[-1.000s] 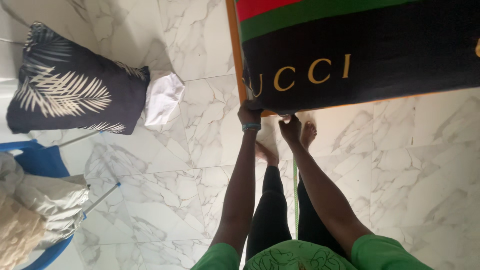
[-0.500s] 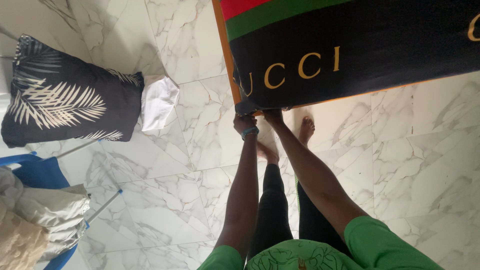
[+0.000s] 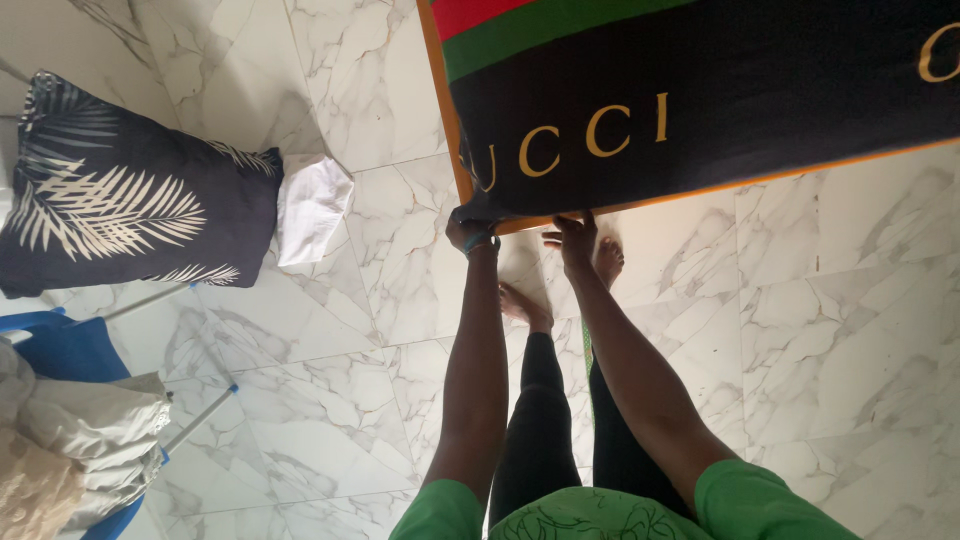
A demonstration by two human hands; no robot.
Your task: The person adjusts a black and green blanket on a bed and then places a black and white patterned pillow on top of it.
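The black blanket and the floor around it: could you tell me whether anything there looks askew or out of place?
The black blanket lies slanted across the marble floor, its orange edge off the tile lines. The left hand lifts its corner; the right hand rests on its edge. A white cloth lies crumpled beside the leaf-print pillow.

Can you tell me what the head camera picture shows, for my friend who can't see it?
A person bends down, both hands gripping the near edge of a big black blanket with red, green and orange bands: left hand at its corner, right hand beside it. A dark leaf-print pillow lies left on the white marble floor.
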